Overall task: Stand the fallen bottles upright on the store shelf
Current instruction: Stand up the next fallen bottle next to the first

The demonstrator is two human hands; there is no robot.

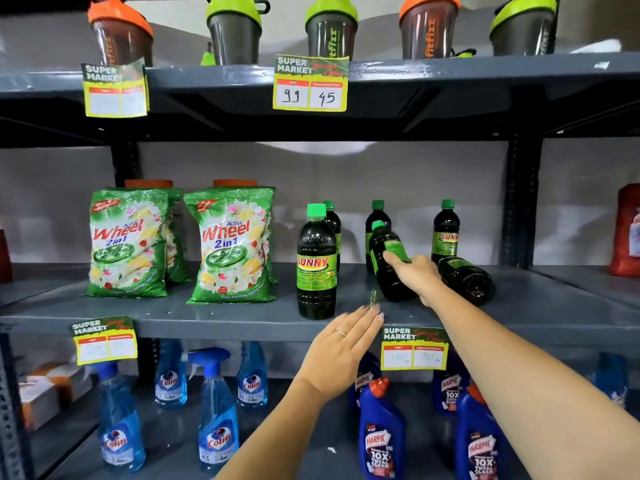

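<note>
Closest to the camera is the left hand (341, 344), flat with the fingers stretched out and close together, holding nothing, hovering just in front of the middle shelf's (221, 315) front edge with a ring on one finger. A bit further in, the right hand (414, 273) is wrapped around a tilted dark bottle (389, 261) with a green cap, fingers closed over its label, so the bottle leans with its cap up and to the left and its base low by the shelf. Just to the right of that hand there's a fallen bottle (467, 277) lying on its side on the shelf, base pointing toward the camera. Left of the hands, one Sunny bottle (316, 263) already stands upright near the front edge. Behind all that are three more upright bottles toward the back, one at (446, 230). Way over on the left of the same shelf sit two Wheel detergent packs (230, 245). Below are blue Colin sprays (216, 410) and Harpic bottles (381, 431), and up top a row of shaker cups (330, 27).
</note>
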